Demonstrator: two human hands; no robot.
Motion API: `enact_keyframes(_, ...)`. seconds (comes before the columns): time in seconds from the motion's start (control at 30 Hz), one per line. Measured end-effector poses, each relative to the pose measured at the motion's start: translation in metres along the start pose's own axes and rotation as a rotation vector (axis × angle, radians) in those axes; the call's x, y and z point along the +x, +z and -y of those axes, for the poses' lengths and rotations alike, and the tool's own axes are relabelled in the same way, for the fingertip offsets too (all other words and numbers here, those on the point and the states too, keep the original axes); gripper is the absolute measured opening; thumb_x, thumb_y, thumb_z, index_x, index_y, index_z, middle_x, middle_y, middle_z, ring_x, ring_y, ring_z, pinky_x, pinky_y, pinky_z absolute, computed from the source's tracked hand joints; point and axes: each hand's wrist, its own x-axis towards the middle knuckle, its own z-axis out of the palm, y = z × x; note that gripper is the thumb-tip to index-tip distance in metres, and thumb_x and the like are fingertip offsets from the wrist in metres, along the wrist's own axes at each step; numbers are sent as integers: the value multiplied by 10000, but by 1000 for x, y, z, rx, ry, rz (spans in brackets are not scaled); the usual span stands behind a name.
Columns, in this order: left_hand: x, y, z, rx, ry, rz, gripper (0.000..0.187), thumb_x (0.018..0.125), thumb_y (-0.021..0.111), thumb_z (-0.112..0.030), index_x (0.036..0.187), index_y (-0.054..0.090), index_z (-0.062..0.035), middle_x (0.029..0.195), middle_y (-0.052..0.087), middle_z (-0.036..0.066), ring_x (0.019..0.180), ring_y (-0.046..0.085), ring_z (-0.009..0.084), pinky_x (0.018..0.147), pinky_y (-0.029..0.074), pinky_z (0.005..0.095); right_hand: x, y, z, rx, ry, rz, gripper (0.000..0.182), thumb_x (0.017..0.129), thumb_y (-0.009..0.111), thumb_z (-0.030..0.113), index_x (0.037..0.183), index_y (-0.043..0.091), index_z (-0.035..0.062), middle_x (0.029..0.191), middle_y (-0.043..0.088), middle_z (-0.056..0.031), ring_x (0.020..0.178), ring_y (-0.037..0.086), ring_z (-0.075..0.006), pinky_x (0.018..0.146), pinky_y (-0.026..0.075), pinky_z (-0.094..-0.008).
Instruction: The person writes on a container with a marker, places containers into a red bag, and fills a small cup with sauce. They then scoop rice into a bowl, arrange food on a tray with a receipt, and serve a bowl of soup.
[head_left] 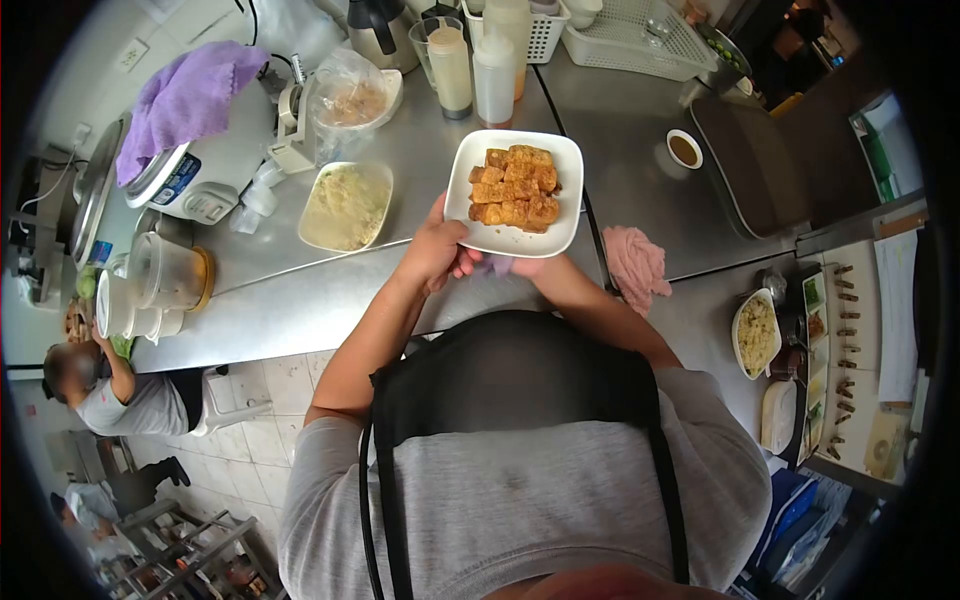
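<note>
My left hand (436,246) grips the lower left corner of a white square plate (465,225), thumb on the rim and fingers curled beneath. Golden-brown fried pieces (515,188) lie in rows on the plate, with small crumbs near its lower edge. Below the plate's near edge is my right hand (530,265), its fingers hidden under the plate. A bit of purple cloth (492,265) shows between my two hands. The plate is held above the steel counter (380,290), close in front of my black apron.
Left of the plate stands a bowl of pale shredded food (347,207), near a rice cooker (215,150) draped with a purple towel (190,95). Squeeze bottles (494,85) stand behind the plate. A pink cloth (635,265) and a sauce dish (685,149) are right. Another person (130,395) works far left.
</note>
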Motion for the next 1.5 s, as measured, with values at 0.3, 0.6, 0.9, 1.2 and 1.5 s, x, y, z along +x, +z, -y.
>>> enact_keyframes(0.3, 14, -22, 14, 62, 169, -292, 584, 723, 274, -6, 1270, 103, -118, 567, 479, 71, 333, 412, 117, 274, 328, 217, -55, 55, 30, -1187, 215, -702, 254, 787, 496, 230, 886, 535, -1, 808, 562, -121, 693, 545, -188, 637, 445, -326)
enact_keyframes(0.6, 14, -10, 20, -16, 148, -328, 560, 726, 291, -27, 1248, 132, -155, 591, 490, 85, 362, 438, 123, 286, 333, 212, -24, 67, 28, -2518, -325, -366, 166, 716, 493, 112, 851, 565, 48, 890, 543, -58, 814, 535, -234, 678, 442, -346)
enact_keyframes(0.9, 19, 3, 32, -15, 199, -323, 593, 723, 274, 4, 1253, 72, -166, 631, 491, 107, 377, 450, 136, 294, 352, 222, -1, 54, -5, -2785, 343, -403, 253, 722, 453, 121, 905, 568, -11, 923, 521, -107, 921, 477, -255, 764, 419, -373)
enact_keyframes(1.2, 27, 10, 40, -137, 277, -325, 623, 714, 267, 9, 1258, 7, -147, 645, 492, 119, 395, 461, 146, 303, 363, 227, 7, 51, -8, -2713, 134, -230, 217, 676, 530, 134, 852, 596, 26, 838, 553, -74, 886, 478, -213, 738, 423, -346)
enact_keyframes(1.5, 34, 2, 54, -148, 214, -312, 614, 716, 270, -2, 1252, 15, -159, 626, 482, 112, 385, 445, 139, 310, 372, 239, -5, 58, 8, -1536, 71, -720, 290, 710, 502, 72, 987, 554, 7, 917, 581, -134, 809, 535, -259, 750, 411, -322)
